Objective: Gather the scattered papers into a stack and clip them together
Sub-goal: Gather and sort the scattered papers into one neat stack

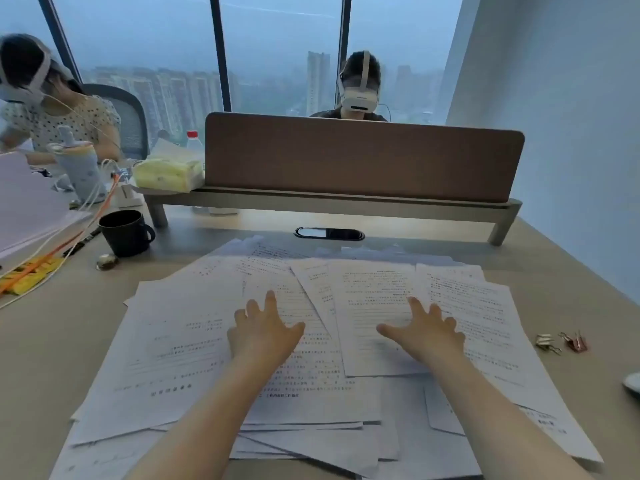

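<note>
Both hands are out over the mess, palms down. The left hand [263, 329] is spread wide, fingers splayed and straight, lying on the sheets just left of centre and gripping nothing. The right hand [424, 329] mirrors it, fingers fanned out, thumb reaching inward, flat on a printed page just right of centre, nothing held there either. The two hands sit near each other with a strip of paper between them.

Under and around them, the scattered papers [194, 358] cover the middle of the surface [48, 348] in a loose overlapping spread, sheets skewed at different angles, some fanning toward the far edge, others sliding off toward the near edge. No neat stack here.

Off to the right, clear of the paper edge, two binder clips lie side by side: a gold clip [546, 342] and a rose-coloured clip [576, 342], both on the bare surface.

Further out on the left, a dark mug [124, 232] stands upright, with a small shiny round object [107, 261] just in front of it and orange and white cables [69, 237] trailing past. Behind the papers runs a brown divider panel [363, 157], a pack of tissues [169, 174] at its left end.
</note>
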Demonstrator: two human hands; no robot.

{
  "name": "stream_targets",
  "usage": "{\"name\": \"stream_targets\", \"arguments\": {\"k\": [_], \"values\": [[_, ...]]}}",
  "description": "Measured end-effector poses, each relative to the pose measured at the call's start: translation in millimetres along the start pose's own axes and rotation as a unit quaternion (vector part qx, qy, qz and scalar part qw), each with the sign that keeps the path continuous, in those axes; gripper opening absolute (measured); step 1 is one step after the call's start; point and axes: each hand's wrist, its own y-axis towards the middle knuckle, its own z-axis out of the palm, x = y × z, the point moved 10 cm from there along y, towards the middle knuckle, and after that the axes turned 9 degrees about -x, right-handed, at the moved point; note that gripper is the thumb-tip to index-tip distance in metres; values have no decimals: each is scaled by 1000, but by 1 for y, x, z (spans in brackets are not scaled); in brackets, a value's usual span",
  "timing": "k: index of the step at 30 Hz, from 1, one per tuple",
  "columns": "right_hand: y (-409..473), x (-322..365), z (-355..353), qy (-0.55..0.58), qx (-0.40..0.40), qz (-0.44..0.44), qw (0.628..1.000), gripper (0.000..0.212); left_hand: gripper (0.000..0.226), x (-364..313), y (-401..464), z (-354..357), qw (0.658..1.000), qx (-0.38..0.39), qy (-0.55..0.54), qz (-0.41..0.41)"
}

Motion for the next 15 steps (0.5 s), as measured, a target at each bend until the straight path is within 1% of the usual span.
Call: {"name": "stream_targets", "arguments": {"k": [4,8,11,15], "values": [[2,-13,3,1,6,28,1000,109,100,25,-5,8,997,31,42,-50],[5,-14,4,-16,12,30,999,114,108,31,-6,11,996,40,54,-53],[8,-14,0,-21,13,36,999,114,113,35,-5,9,997,36,37,-62],[11,-14,-2,5,7,52,999,110,116,38,-2,10,996,32,-17,-82]]}}
